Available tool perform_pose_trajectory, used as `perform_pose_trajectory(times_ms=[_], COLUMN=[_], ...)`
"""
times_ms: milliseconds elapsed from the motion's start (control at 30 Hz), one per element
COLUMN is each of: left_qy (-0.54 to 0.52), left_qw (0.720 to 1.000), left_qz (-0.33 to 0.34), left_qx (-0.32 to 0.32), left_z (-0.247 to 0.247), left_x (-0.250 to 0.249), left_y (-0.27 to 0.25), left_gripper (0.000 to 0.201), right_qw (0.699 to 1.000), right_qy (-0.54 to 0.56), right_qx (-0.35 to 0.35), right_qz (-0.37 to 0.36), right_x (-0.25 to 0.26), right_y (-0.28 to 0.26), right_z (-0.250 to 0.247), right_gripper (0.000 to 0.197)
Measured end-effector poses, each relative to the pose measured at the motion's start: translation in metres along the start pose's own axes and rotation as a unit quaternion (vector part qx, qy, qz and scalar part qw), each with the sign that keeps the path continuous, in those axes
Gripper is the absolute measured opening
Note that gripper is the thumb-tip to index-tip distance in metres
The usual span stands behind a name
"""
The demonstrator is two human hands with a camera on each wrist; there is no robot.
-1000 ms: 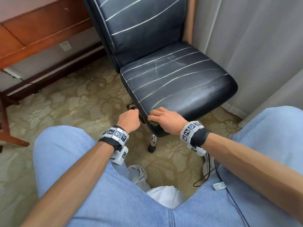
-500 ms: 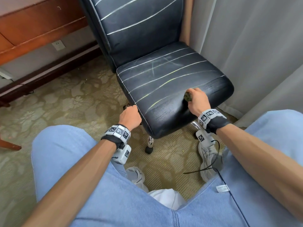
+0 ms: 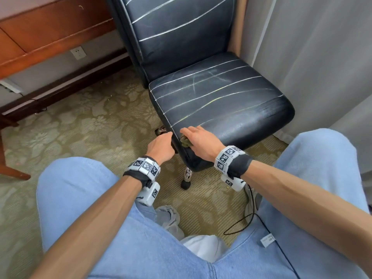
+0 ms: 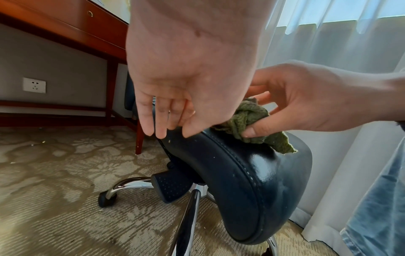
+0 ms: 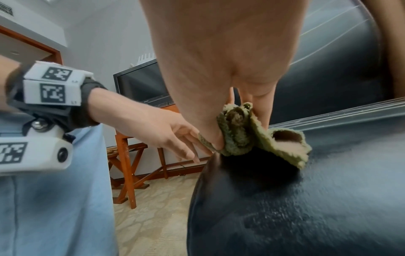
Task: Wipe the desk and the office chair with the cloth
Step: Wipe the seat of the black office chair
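The black office chair's seat (image 3: 221, 101) (image 4: 252, 181) (image 5: 306, 199) stands in front of my knees. My right hand (image 3: 193, 137) (image 4: 255, 115) (image 5: 238, 128) pinches a crumpled green cloth (image 3: 184, 142) (image 4: 247, 119) (image 5: 238, 136) and presses it on the seat's front left corner. Just left of it, my left hand (image 3: 161, 146) (image 4: 166, 133) (image 5: 192, 152) holds the seat's left edge, thumb on top and fingers down the side. The wooden desk (image 3: 40, 31) (image 4: 65, 22) runs along the wall at the upper left.
A pale curtain (image 3: 322, 57) hangs close behind and right of the chair. The chrome wheeled base (image 4: 131, 184) spreads over patterned carpet (image 3: 90, 127). A black cable (image 3: 245, 224) trails by my right shoe. A wooden folding stand (image 5: 129, 155) and TV (image 5: 142, 83) stand behind my left arm.
My right hand with the cloth swept along the seat's front to the right side, then came back to the front left corner. The left hand stayed on the seat's left edge.
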State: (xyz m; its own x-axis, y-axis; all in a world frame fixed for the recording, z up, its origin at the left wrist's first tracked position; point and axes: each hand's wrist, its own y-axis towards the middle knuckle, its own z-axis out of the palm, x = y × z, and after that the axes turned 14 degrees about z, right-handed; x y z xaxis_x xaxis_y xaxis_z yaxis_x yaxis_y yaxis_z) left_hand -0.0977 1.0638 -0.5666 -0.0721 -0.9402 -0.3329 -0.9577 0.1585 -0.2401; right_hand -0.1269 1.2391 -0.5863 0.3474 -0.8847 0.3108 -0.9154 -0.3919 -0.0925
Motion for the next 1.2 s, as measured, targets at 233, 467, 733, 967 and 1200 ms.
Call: perform_pose_trajectory(times_ms=[233, 467, 733, 967, 1200], left_qy=[-0.014, -0.031, -0.02, -0.072, -0.065], left_qw=[0.999, 0.999, 0.999, 0.997, 0.997], left_qz=[0.035, 0.043, 0.04, 0.036, 0.048], left_qx=[0.022, 0.008, 0.008, -0.007, -0.001], left_z=[0.01, 0.031, 0.042, 0.042, 0.041], left_x=[0.011, 0.015, 0.01, 0.011, 0.016], left_y=[0.003, 0.006, 0.012, 0.01, 0.011], left_gripper=[0.081, 0.104, 0.132, 0.134, 0.134], right_qw=[1.0, 0.995, 0.994, 0.995, 0.997], right_qy=[-0.004, 0.079, 0.032, 0.021, 0.083], right_qx=[0.002, 0.009, 0.022, 0.004, -0.011], right_qz=[0.0, 0.067, -0.104, -0.095, 0.005], right_x=[-0.014, -0.046, -0.029, -0.037, -0.052], right_y=[0.017, 0.019, 0.025, 0.066, 0.097], right_z=[-0.02, -0.023, 0.005, -0.007, -0.013], right_gripper=[0.042, 0.052, 0.058, 0.047, 0.052])
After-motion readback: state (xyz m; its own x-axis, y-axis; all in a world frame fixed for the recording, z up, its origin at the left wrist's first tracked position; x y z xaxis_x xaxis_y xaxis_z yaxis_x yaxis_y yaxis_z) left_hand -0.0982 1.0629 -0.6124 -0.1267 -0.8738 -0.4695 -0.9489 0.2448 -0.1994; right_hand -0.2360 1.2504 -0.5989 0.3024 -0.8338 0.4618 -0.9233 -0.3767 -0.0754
